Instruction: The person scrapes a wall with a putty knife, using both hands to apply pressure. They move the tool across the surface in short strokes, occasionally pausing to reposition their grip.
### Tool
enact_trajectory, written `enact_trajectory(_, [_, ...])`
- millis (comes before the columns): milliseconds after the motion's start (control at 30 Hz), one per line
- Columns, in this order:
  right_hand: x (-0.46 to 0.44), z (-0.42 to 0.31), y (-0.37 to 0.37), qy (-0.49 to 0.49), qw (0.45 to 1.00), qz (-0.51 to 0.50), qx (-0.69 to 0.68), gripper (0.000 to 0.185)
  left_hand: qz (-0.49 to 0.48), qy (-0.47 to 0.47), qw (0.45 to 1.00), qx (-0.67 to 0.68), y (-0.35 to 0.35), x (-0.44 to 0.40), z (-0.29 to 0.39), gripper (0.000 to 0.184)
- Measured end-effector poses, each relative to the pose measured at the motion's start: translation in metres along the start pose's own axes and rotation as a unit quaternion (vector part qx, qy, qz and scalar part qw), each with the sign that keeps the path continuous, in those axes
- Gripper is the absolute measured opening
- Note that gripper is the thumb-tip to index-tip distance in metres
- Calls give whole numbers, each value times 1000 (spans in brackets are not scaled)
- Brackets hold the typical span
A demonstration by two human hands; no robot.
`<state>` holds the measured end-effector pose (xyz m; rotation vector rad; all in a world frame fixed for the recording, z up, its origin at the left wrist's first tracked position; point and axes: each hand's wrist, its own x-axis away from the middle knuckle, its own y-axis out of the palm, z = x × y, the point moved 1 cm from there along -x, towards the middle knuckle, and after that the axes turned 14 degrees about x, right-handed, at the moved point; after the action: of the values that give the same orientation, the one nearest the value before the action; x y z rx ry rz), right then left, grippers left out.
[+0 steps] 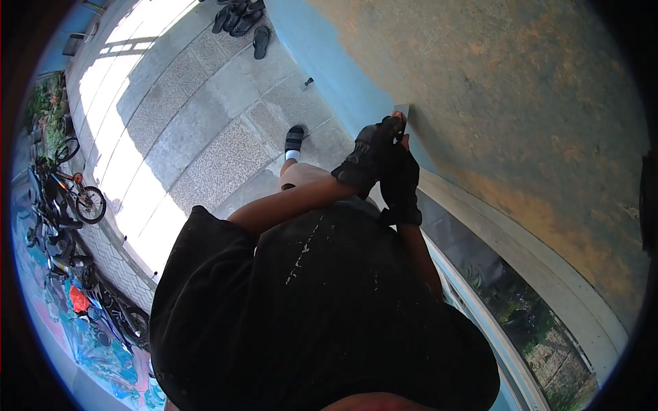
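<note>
My left hand [373, 152], in a black fingerless glove, is closed at the base of a flat grey scraper blade [404, 108]. Just below it, my right hand [400, 185], gloved the same way, is wrapped around the tool's lower part; the handle is hidden by the hands. The blade lies at or against the wall [507, 89], close to the border between light blue paint [322, 48] and a patchy brown-grey surface. Whether the edge touches the wall, I cannot tell.
Below the hands runs a ledge [521, 240] above a window [507, 294]. A sandalled foot [294, 139] stands on the tiled floor [226, 154]. Several sandals [240, 19] lie farther off, near a small dark object [308, 81]. Bicycles [89, 203] and motorbikes [103, 294] are parked at left.
</note>
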<state>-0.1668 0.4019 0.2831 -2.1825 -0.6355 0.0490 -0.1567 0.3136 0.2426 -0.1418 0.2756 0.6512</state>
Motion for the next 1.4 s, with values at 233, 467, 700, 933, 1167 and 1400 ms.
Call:
enact_trajectory(233, [-14, 5, 7, -142, 989, 29, 15, 53, -99, -51, 994, 18, -14, -17, -4, 28])
enact_trajectory(467, [-4, -3, -5, -79, 997, 4, -18, 49, -58, 105, 992, -22, -3, -10, -13, 23])
enact_trajectory(700, [-8, 1, -1, -135, 990, 30, 10, 46, -89, 36, 995, -18, -8, -20, 5, 22])
enact_trajectory(933, [-19, -4, 10, -121, 992, 20, 1, 53, -93, -28, 995, -29, -18, -23, -3, 26])
enact_trajectory(1167, [-13, -8, 3, -102, 993, 22, 51, 49, -114, -21, 992, -42, -15, -23, 5, 25])
enact_trajectory(1400, [-6, -1, 1, -121, 992, 27, 19, 46, -78, 54, 995, 30, -10, -13, -1, 26])
